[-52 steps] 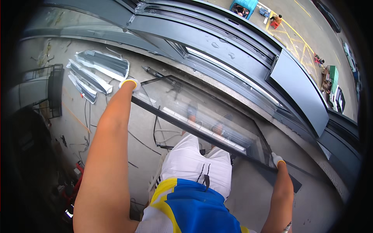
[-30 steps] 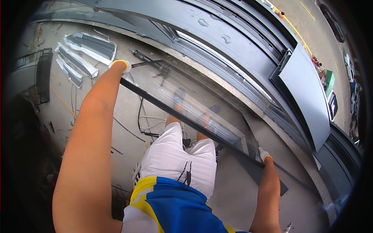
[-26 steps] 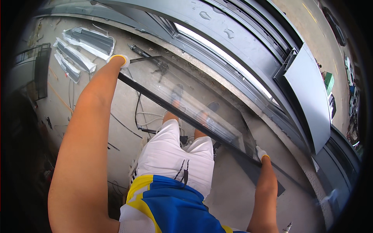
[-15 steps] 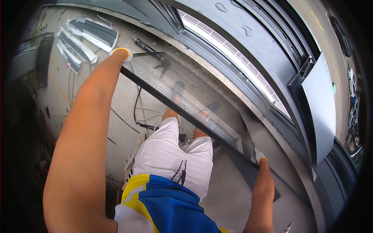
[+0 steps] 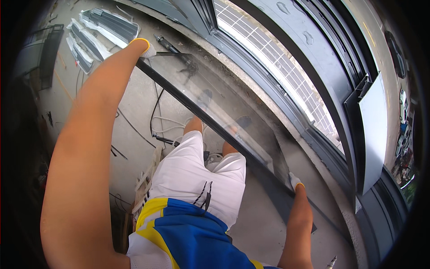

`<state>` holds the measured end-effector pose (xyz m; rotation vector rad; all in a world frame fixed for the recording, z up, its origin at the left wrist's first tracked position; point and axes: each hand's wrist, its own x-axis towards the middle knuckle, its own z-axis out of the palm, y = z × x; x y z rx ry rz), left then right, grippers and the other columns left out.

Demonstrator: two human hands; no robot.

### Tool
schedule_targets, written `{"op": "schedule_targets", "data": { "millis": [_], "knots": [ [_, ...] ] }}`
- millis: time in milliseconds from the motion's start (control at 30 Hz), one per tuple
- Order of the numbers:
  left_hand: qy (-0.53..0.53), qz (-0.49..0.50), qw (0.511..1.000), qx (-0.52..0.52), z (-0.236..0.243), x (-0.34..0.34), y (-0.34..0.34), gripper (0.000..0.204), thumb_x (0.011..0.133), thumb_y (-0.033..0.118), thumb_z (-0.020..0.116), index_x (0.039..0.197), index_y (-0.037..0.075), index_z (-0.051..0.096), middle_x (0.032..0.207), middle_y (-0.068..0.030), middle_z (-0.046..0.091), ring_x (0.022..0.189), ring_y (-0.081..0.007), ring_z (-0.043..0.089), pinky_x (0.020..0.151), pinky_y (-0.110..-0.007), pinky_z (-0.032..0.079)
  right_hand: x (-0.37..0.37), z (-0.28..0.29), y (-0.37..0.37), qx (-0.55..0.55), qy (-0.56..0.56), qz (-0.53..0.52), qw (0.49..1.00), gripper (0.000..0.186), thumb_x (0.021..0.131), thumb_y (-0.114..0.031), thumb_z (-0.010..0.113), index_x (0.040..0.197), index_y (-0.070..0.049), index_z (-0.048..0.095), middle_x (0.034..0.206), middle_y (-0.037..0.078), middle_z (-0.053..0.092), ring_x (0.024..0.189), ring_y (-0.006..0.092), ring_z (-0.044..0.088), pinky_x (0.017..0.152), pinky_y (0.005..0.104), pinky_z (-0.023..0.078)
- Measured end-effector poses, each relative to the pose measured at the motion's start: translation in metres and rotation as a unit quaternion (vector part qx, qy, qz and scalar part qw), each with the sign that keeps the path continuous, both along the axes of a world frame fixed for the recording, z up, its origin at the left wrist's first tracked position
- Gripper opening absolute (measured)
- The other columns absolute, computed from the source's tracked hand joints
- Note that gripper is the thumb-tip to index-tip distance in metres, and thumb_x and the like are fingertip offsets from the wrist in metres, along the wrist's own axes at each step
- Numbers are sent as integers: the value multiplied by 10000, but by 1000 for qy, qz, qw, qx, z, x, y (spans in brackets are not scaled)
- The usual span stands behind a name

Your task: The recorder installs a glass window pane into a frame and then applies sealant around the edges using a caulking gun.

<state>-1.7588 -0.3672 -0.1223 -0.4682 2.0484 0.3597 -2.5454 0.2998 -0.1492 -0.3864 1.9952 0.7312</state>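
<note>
Pane (image 5: 219, 106) between gloved hands (image 5: 294, 181), tool (image 5: 165, 43) partly behind, wrapped strips (image 5: 91, 39), window frame (image 5: 320, 60)

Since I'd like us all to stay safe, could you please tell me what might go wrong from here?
The glass panel might slip or twist, as the gloved left hand and right hand hold it at its opposite ends. The dark cable on the floor near the left leg could be a trip hazard. The panel's far edge might also knock the grey window frame if swung forward, since the frame runs just beyond it.
</note>
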Motion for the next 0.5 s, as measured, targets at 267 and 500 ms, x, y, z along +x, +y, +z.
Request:
{"op": "schedule_targets", "data": {
  "millis": [267,500],
  "knots": [
    [86,789,607,-45,117,-39,33,362,977,453,679,983,93,715,812,-69,689,618,-182,674,555,-350,597,-57,-53,32,-75,-77,-187,976,454,1071,-430,577,1107,-9,743,1019,66,726,945,184,687,885,328,543],
    [347,915,186,87,95,-121,181,912,800,571,854,1450,2,561,1452,-164,561,1186,-272,596,902,-404,569,-58,-35,2,-95,-32,-618,779,269,1065,-227,642,1114,38,659,968,97,675,920,219,684,850,319,609]
  ]
}}
